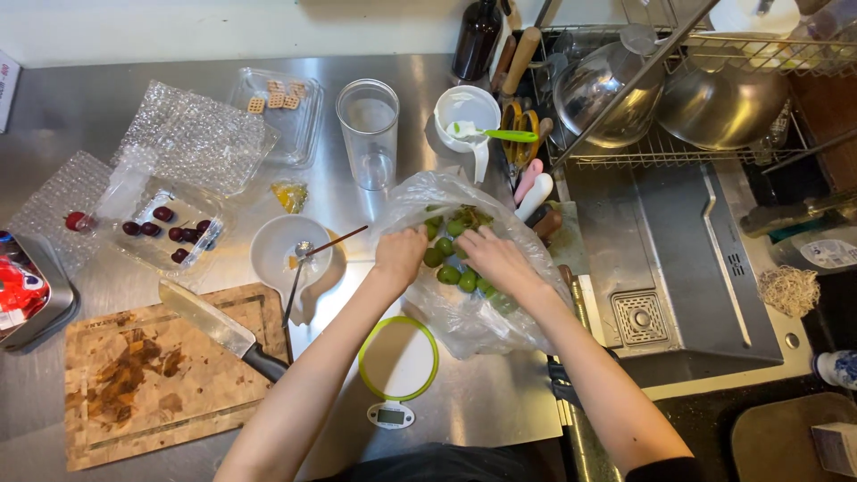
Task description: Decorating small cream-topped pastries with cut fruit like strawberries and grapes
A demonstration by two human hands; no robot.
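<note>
A clear plastic bag [464, 326] lies open on the steel counter [89, 107], holding a bunch of green grapes [451, 268]. My left hand [400, 254] rests on the bag's left edge, fingers curled against the plastic beside the grapes. My right hand [495, 259] reaches into the bag from the right, fingers on the grapes. Whether it grips any grape is hidden by the fingers.
A round kitchen scale [397, 361] sits in front of the bag. A wooden cutting board [152, 375] with a knife [223, 330] lies left. Nearby are a white bowl with spoon [286, 254], a tray of dark red grapes [170, 228], a tall glass [369, 129], a white cup [469, 112], and a dish rack [678, 98].
</note>
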